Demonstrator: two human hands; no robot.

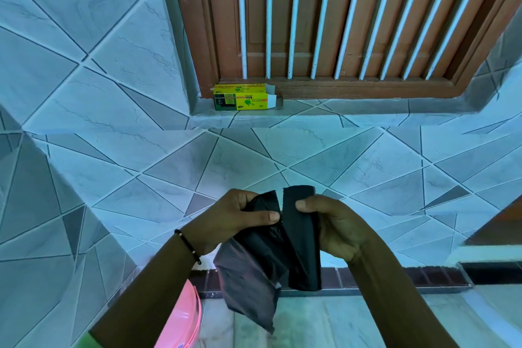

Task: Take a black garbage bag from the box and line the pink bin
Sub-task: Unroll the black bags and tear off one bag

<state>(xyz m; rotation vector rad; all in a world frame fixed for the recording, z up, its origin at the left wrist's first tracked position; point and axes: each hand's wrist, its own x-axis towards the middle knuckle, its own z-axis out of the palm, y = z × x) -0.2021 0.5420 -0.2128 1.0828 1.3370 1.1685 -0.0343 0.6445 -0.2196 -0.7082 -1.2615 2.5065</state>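
The thin black plastic garbage bag (271,257) is out of the yellow cardboard box (243,97) on the sill — pinched, part-unfolded, by left hand (240,220) and right hand (330,223). Opening it and lining the round pink plastic bin (183,319) below-left remain.

Bare forearms, a thin black beaded bracelet (188,246) on the left wrist (with one pale bead).

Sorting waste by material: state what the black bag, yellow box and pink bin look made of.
Black bag: thin plastic film, matte, creased and limp between both hands. Yellow box: printed cardboard, with an open end flap. Pink bin: likely moulded plastic, glossy rim; only its edge shows.
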